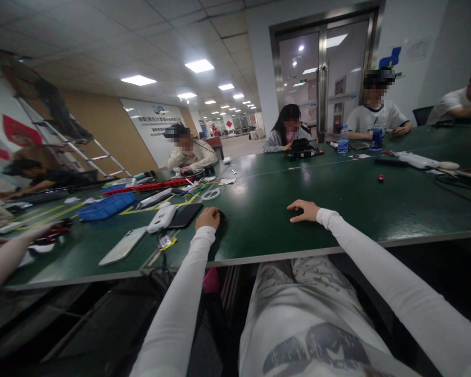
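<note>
My left hand [208, 218] rests on the green table [259, 230] with its fingers curled together. A small dark thing [222, 214] shows at its fingertips, too small to name. Just left of that hand lies a flat black phone-like slab [187, 215]. Beside the slab are a white rounded device [161, 218] and a white phone [123, 245]. My right hand [305, 210] is held over the table to the right, fingers apart and nothing in them.
A blue tray [107, 206], a white cable coil [210, 194] and loose tools lie at the left. A small red object [381, 178], a water bottle [343, 139] and a white power strip [419, 160] are at the right. Several people sit around; another person's arm [15, 256] reaches in from the left.
</note>
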`<action>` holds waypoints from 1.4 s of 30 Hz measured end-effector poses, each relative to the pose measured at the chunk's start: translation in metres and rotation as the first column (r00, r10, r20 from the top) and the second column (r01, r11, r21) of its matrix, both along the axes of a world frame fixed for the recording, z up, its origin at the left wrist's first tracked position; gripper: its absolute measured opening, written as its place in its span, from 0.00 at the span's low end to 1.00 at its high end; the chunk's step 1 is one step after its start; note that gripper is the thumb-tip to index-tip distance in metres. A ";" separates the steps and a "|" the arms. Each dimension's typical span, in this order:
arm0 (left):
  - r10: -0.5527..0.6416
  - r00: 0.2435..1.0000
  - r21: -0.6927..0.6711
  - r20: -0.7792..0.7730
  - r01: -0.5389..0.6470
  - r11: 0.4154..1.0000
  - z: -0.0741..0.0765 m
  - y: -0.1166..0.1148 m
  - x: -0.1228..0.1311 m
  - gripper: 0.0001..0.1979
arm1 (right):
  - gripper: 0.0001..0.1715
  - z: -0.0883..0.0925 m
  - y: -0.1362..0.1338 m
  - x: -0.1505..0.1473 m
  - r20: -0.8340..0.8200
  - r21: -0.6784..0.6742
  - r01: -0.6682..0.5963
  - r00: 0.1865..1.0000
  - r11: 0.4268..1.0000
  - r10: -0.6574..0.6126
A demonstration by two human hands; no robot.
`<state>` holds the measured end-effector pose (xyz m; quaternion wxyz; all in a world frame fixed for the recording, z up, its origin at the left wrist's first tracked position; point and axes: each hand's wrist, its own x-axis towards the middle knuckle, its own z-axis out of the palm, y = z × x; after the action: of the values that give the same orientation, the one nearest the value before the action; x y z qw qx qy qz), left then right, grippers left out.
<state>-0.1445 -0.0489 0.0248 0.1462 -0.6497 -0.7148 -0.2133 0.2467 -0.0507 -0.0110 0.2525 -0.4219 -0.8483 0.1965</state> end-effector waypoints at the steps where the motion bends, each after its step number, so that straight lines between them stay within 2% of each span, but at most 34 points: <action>1: 0.001 1.000 -0.004 -0.003 -0.001 1.000 0.000 0.000 0.000 0.12 | 0.32 0.000 0.000 0.000 0.000 -0.001 0.000 1.000 1.000 0.000; 9: 0.037 0.999 -0.043 -0.013 -0.037 0.998 0.007 -0.008 0.009 0.12 | 0.31 0.000 0.001 0.000 -0.004 -0.016 0.001 1.000 1.000 -0.001; 16: 0.243 0.970 -0.037 0.014 -0.242 0.969 0.010 -0.012 0.011 0.13 | 0.31 0.000 0.002 0.000 0.001 -0.009 0.003 1.000 1.000 -0.003; 22: 0.233 0.972 -0.041 0.017 -0.232 0.972 0.007 -0.009 0.005 0.13 | 0.31 -0.001 0.001 0.000 -0.012 0.007 -0.001 1.000 1.000 0.001; 32: 0.176 0.983 -0.076 0.042 -0.173 0.982 0.009 -0.009 0.004 0.13 | 0.30 -0.002 0.004 0.000 -0.001 -0.001 -0.003 1.000 1.000 0.003; 35: 0.129 0.990 -0.083 0.058 -0.124 0.989 0.009 -0.008 0.009 0.13 | 0.30 -0.002 0.004 0.000 0.003 0.001 -0.007 1.000 1.000 0.007; 39: -0.032 0.996 -0.078 0.089 0.039 0.996 0.005 -0.006 0.035 0.12 | 0.31 -0.003 0.004 0.000 0.010 0.001 -0.008 1.000 1.000 0.008; 42: -0.204 0.969 -0.067 0.141 0.215 0.974 -0.002 -0.003 0.074 0.12 | 0.33 -0.003 0.005 0.000 0.012 -0.008 -0.002 1.000 1.000 0.002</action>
<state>-0.0708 -0.0518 0.0224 0.0480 -0.7114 -0.6584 -0.2410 0.2463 -0.0461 -0.0139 0.2457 -0.4232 -0.8494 0.1977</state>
